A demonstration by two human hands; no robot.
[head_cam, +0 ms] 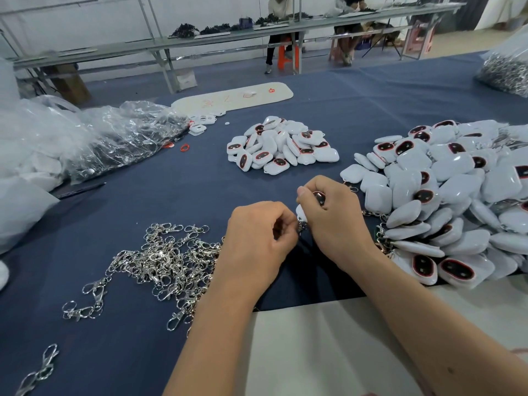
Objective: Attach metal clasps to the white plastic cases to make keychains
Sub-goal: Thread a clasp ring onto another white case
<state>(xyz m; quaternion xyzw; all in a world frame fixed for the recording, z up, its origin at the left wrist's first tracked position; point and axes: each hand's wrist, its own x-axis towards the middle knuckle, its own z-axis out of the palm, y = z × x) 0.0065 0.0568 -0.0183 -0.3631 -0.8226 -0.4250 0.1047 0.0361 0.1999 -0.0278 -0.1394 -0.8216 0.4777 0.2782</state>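
Note:
My right hand grips a white plastic case with a dark red-rimmed window, held just above the blue cloth. My left hand pinches a metal clasp at the case's lower end, fingertips of both hands meeting there. Most of the clasp is hidden by my fingers. A loose heap of silver clasps lies to the left of my left hand. One small pile of white cases sits straight ahead. A far larger pile of cases, some with clasps showing, spreads on the right.
Clear plastic bags lie at the left. A long white tray sits at the back, a bag of metal parts far right. A white board lies under my forearms. People sit at a bench behind.

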